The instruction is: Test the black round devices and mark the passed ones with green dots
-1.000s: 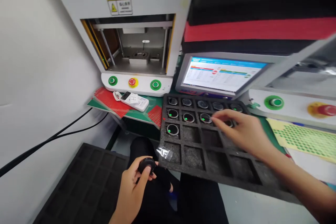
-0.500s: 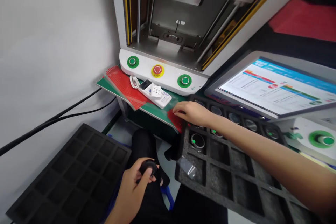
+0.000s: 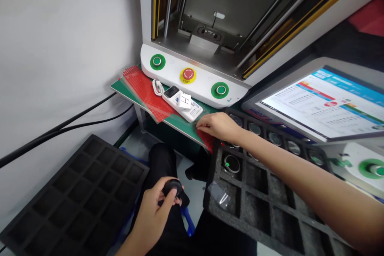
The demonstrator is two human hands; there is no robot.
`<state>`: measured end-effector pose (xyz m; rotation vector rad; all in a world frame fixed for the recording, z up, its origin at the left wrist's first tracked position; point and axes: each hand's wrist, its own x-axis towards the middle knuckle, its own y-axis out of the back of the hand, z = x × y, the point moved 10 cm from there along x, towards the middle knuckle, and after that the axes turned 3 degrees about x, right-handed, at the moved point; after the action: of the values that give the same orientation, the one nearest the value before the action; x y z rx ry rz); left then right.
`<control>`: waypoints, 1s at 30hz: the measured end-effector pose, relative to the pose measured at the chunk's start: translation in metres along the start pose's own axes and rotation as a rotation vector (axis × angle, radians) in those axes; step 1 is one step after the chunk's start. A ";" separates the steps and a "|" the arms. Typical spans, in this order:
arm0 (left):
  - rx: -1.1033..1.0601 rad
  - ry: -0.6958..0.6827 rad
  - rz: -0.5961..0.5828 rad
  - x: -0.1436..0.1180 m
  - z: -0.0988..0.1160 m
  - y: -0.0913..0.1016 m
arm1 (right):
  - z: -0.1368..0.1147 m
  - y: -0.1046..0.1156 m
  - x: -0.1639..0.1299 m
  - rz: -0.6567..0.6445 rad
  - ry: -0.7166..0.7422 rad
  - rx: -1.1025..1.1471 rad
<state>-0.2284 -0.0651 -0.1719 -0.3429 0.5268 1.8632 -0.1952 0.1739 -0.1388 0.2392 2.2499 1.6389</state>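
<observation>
Our left hand [image 3: 157,205] pinches black round piece [image 3: 172,185] in its grip, thumb pressed on it, between left foam tray [image 3: 105,179] and right foam tray [image 3: 241,204]. Disc with green dot [image 3: 233,164] sits in right foam tray. Our right hand [image 3: 221,126] hovers near red sheet [image 3: 207,141], fingers bunched; we cannot tell whether grip holds anything. White device [image 3: 192,114] lies on tabletop [image 3: 177,121] beyond.
</observation>
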 end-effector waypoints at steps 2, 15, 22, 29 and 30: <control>-0.001 0.001 -0.002 0.000 0.001 -0.001 | -0.001 0.001 0.000 -0.013 0.005 -0.016; 0.032 -0.012 0.011 -0.002 0.004 -0.002 | -0.008 0.000 0.000 -0.076 0.019 -0.100; 0.062 -0.028 0.010 -0.006 0.009 -0.003 | -0.009 0.001 0.000 -0.075 0.010 -0.147; 0.097 -0.057 0.014 -0.012 0.011 -0.004 | -0.016 0.001 0.003 -0.109 0.041 -0.202; 0.094 -0.060 0.021 -0.013 0.011 -0.004 | -0.017 0.001 0.003 -0.114 0.037 -0.215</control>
<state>-0.2201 -0.0690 -0.1566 -0.2196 0.5769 1.8561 -0.2045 0.1605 -0.1335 0.0263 2.0506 1.8176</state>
